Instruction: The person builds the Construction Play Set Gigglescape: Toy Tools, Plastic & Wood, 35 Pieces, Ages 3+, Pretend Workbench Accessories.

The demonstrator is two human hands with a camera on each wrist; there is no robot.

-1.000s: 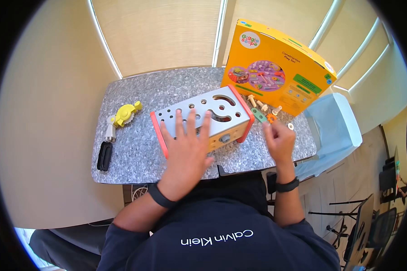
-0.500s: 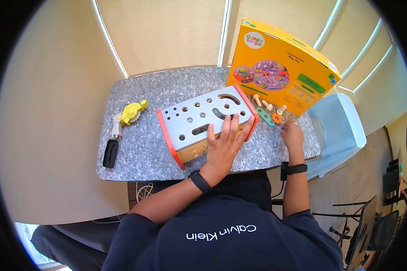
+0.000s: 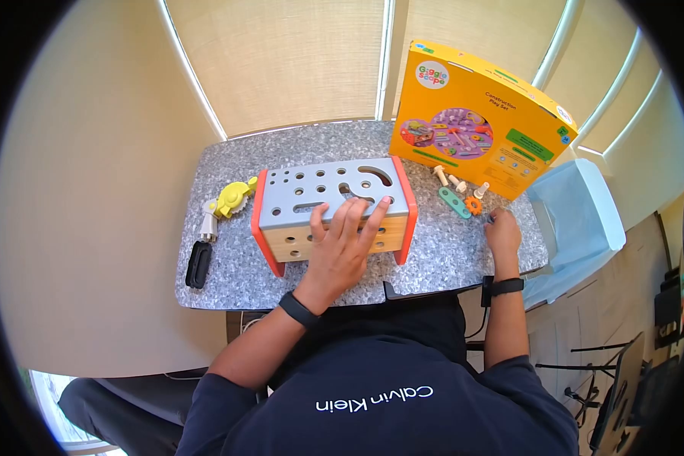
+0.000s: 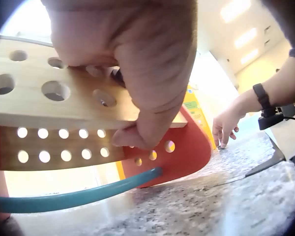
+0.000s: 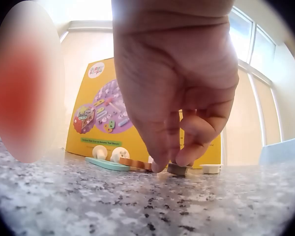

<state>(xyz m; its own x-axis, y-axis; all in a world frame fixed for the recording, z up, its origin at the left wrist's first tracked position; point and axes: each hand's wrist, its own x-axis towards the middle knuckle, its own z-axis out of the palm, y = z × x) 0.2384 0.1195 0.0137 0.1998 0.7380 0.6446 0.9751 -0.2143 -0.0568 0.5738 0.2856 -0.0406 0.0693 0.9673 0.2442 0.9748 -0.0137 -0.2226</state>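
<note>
**While bracing the toy bench (image 3: 331, 179), pinching a grey piece (image 5: 178, 169)**

Gripping the near edge with the left hand (image 3: 340, 254), probably against sliding; nipping the piece at the tabletop (image 3: 448, 251) with the right hand (image 3: 503, 234). Just beyond that hand, presumably for easy reach: green strip (image 3: 450, 197), orange gear (image 3: 473, 199), wooden bolts (image 3: 440, 175). Farther from it, upright: yellow carton (image 3: 482, 118).

One toy workbench (image 3: 319, 181): grey-blue top, round holes, curved slots, pale wooden sides, red ends; upright on the tabletop (image 3: 224, 161), long side toward you, gripped by you. One small grey-brown piece (image 5: 178, 170): pinched by you at tabletop level.
</note>
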